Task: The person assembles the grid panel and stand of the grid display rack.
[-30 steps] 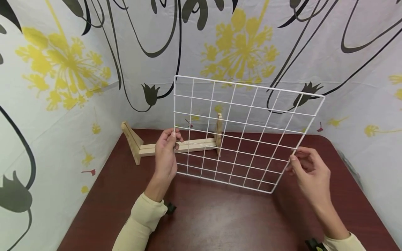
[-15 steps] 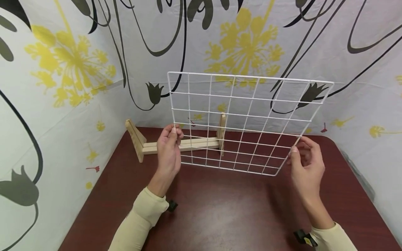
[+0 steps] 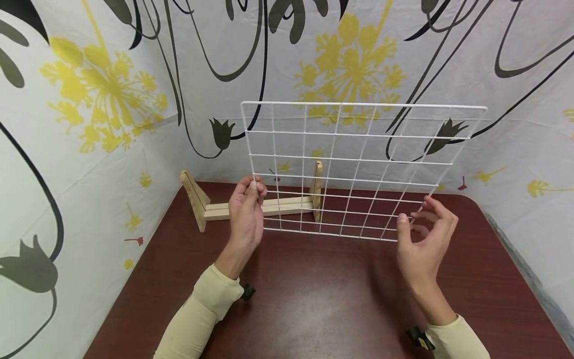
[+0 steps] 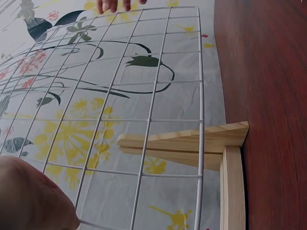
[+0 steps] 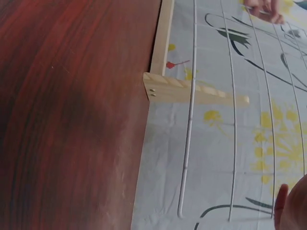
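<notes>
A white wire grid panel point(image 3: 358, 104) is held up above the table, leaning, with its top edge away from the person. The left hand point(image 3: 246, 214) pinches its left side wire between thumb and fingers. At the right side wire, the right hand point(image 3: 426, 244) has its thumb spread from the fingers, and a fingertip is right at the wire. Behind the panel, a pale wooden stand point(image 3: 217, 212) rests on the table, a long crossbar between two tapered uprights. In the left wrist view, one tapered upright point(image 4: 225, 136) shows through the mesh.
The dark red-brown table point(image 3: 309, 289) reaches back to a white cloth wall point(image 3: 179, 149) printed with yellow and grey flowers, which also closes in the sides. A dark strap piece point(image 3: 420, 338) sits at the right wrist.
The panel has levelled and tilted back, its right end rising and its lower edge lifting. The right hand has shifted left, and its thumb has come off the side wire.
</notes>
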`<state>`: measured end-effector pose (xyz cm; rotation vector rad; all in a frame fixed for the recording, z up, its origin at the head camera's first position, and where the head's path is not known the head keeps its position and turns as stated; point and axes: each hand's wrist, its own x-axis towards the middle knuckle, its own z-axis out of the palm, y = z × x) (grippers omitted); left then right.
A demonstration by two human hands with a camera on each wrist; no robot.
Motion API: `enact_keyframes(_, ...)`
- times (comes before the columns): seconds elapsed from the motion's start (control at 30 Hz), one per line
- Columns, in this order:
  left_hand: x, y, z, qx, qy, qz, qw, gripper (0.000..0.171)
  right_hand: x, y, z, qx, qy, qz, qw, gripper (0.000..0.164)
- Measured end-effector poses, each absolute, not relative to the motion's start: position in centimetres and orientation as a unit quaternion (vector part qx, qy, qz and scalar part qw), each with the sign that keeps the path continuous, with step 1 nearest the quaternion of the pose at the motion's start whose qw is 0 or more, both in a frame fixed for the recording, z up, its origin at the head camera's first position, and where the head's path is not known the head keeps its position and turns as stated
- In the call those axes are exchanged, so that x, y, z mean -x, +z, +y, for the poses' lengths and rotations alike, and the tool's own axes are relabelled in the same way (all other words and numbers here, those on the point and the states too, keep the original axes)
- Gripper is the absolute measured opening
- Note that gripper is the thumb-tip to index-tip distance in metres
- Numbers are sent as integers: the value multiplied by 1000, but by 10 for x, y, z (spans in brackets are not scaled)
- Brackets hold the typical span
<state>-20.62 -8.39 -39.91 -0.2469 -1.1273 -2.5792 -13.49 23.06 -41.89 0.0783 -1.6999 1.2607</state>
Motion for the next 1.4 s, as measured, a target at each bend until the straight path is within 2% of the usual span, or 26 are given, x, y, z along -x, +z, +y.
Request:
enact_keyframes(0.23,203,-399,-78,89,-898,-404,148,16,132,-406,188,-141,453,-650,594,43)
enact_keyframes(0.53,200,-399,-76,98,-896,-409,140,14,138,-359,143,-188,322,-664,649,26)
enact_keyframes(0.63,199,-400,-75,103,-895,-410,140,14,143,-344,135,-175,280,-694,640,33)
enact_keyframes(0.8,199,-399,-74,115,-892,-413,141,13,152,-331,134,-153,250,-750,593,53)
enact_keyframes(0.9,198,-399,-74,116,-890,-417,141,12,160,-329,132,-149,250,-763,577,58)
enact_keyframes(1.17,191,-398,-73,112,-890,-420,138,12,174,-330,130,-174,284,-754,566,55)
enact_keyframes(1.4,188,-396,-70,126,-892,-416,127,11,186,-326,131,-184,307,-728,585,45)
